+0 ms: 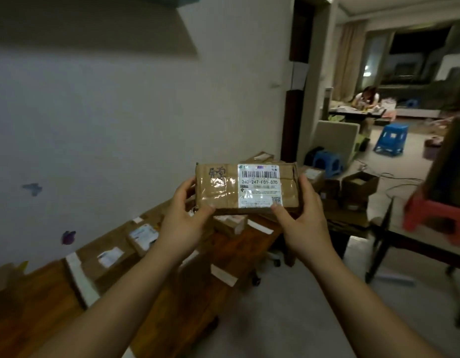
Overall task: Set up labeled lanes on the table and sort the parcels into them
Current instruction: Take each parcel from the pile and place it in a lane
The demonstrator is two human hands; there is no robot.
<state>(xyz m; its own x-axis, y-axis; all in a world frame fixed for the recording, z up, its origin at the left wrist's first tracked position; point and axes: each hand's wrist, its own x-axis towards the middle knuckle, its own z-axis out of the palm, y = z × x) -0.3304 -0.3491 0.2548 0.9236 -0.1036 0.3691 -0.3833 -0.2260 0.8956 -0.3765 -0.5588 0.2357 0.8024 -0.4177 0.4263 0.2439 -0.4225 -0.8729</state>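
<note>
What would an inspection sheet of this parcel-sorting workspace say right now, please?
Surface: wooden table, crossed by white tape strips.
Job's things: taped parcel held up, label facing camera; other parcels lie on the table.
Clutter: open cartons beyond the table's far end.
Grippers: left hand and right hand grip the parcel's ends.
Cables: thin cable on the floor.
Surroundings: white wall, blue stool, red stool, person seated far off.

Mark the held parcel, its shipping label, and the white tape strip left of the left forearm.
parcel [218, 196]: head view, taped brown face beside the label.
shipping label [259, 182]: head view, on the large printed number.
white tape strip [82, 279]: head view, middle of the strip.
</note>
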